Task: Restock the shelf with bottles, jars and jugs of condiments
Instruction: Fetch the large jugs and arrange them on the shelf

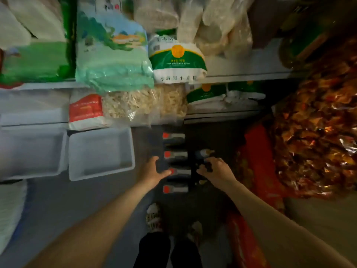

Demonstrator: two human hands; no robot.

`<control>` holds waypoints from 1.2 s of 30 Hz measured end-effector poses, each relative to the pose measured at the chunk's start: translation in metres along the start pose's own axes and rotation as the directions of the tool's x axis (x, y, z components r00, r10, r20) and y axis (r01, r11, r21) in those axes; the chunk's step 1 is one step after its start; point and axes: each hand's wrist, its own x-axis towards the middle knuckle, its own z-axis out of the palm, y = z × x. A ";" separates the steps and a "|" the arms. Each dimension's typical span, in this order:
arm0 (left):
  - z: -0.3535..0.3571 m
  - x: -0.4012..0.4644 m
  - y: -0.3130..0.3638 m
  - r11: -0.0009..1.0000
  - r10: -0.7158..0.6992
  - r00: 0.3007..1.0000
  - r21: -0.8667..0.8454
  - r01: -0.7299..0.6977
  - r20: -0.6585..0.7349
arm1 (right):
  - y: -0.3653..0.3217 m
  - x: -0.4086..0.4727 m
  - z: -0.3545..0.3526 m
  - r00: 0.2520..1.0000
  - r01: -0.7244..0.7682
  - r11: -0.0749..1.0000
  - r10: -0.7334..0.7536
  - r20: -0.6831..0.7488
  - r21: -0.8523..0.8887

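Down low, the left hand (154,171) spreads its straight fingers, thumb tip beside a red-capped bottle (178,172) in a row of four lying on the dark floor. The right hand (211,168) curls round something dark; what, I cannot tell. Grey bins (100,153) sit left, red bags (257,157) right.

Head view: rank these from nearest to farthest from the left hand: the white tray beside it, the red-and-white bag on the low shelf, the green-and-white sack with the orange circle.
From the left hand:
1. White tray, on the floor just to its left.
2. Red-and-white bag, above the tray on the low shelf.
3. Green-and-white sack, up on the higher shelf.
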 end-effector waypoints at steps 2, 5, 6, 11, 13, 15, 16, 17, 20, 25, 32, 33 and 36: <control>0.038 0.024 -0.035 0.997 -0.048 0.998 -0.055 0.050 0.036 | 0.035 0.024 0.041 0.996 -0.061 0.996 0.057 0.065 0.068; 0.090 0.062 -0.087 0.984 -0.110 0.991 -0.130 0.120 0.082 | 0.076 0.058 0.100 0.987 -0.136 0.973 0.116 0.114 0.187; 0.107 0.075 -0.103 0.976 -0.127 0.986 -0.162 0.143 0.104 | 0.087 0.069 0.118 0.984 -0.153 0.964 0.129 0.120 0.218; 0.182 0.139 -0.177 0.945 -0.176 0.964 -0.240 0.222 0.197 | 0.137 0.125 0.206 0.974 -0.197 0.919 0.144 0.174 0.342; 0.208 0.162 -0.202 0.930 -0.187 0.957 -0.274 0.244 0.220 | 0.155 0.145 0.238 0.972 -0.204 0.904 0.142 0.185 0.376; 0.230 0.180 -0.221 0.914 -0.178 0.955 -0.320 0.250 0.238 | 0.173 0.162 0.267 0.970 -0.201 0.886 0.121 0.211 0.417; 0.240 0.187 -0.228 0.905 -0.173 0.954 -0.343 0.252 0.246 | 0.180 0.169 0.279 0.967 -0.201 0.879 0.108 0.229 0.432; 0.249 0.194 -0.235 0.899 -0.166 0.953 -0.359 0.251 0.252 | 0.187 0.174 0.290 0.966 -0.198 0.871 0.095 0.242 0.449; 0.270 0.213 -0.252 0.889 -0.128 0.958 -0.399 0.225 0.256 | 0.200 0.186 0.313 0.971 -0.173 0.825 0.050 0.235 0.538; 0.284 0.236 -0.269 0.879 -0.090 0.958 -0.430 0.205 0.274 | 0.215 0.209 0.334 0.986 -0.110 0.786 0.009 0.166 0.608; 0.277 0.251 -0.285 0.943 0.042 0.944 -0.325 0.070 0.328 | 0.229 0.225 0.344 0.988 -0.030 0.759 -0.077 0.136 0.651; 0.277 0.253 -0.285 0.943 0.052 0.945 -0.328 0.060 0.323 | 0.231 0.226 0.347 0.989 -0.010 0.752 -0.089 0.117 0.659; 0.280 0.261 -0.285 0.948 0.073 0.952 -0.316 0.026 0.297 | 0.232 0.226 0.352 0.994 0.054 0.750 -0.104 0.037 0.659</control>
